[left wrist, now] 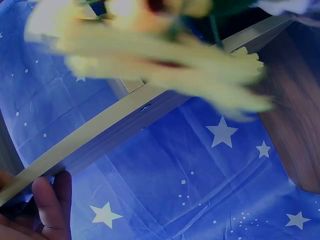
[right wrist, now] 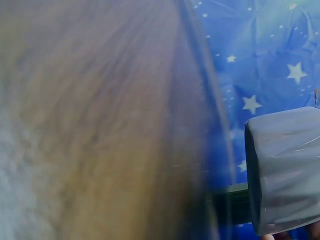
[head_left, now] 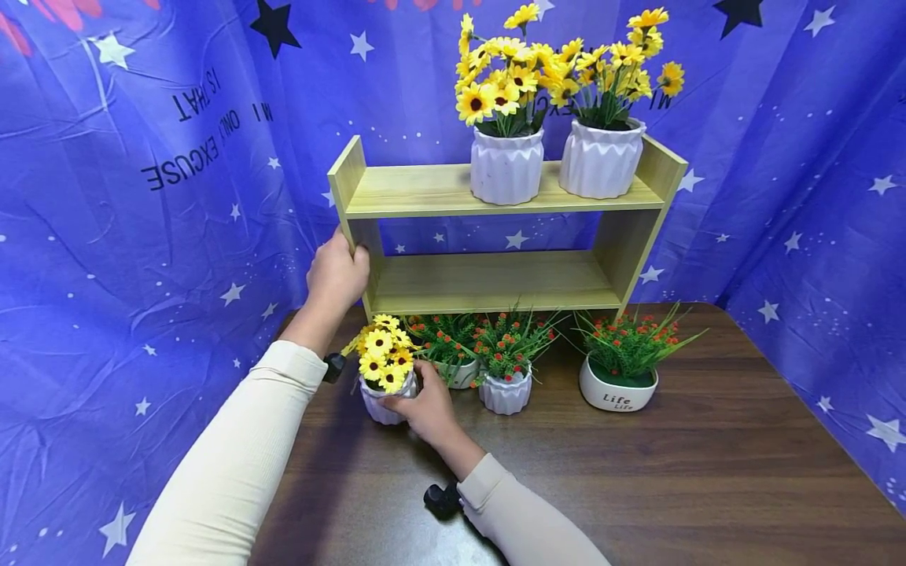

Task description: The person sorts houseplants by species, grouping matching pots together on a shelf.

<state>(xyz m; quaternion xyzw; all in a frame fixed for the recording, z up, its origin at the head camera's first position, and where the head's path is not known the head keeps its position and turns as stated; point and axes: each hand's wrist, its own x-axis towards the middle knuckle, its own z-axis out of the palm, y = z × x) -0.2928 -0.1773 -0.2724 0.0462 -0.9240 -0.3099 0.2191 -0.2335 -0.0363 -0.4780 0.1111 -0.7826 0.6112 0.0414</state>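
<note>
My left hand [head_left: 338, 271] grips the left side panel of a light wooden two-tier shelf [head_left: 410, 189]. In the left wrist view its fingers [left wrist: 49, 202] wrap the edge of that panel [left wrist: 95, 125]. Low by the shelf's left side, my right hand [head_left: 430, 407] holds a white ribbed flowerpot [head_left: 377, 402] with yellow daisy-like flowers [head_left: 378, 343], thumb in front and fingers at its right side. Those petals [left wrist: 165, 65] blur across the left wrist view. The right wrist view has the pot [right wrist: 290, 170] sideways at its right edge, fingertips just below.
Two white pots of yellow flowers [head_left: 506, 167] [head_left: 602, 161] stand on the upper tier. Several red-flowered plants sit on the brown table [head_left: 679, 472]: one in a small ribbed pot [head_left: 506, 393], another in an oval "Life" pot [head_left: 618, 393]. Blue starry cloth [head_left: 191, 236] surrounds the table.
</note>
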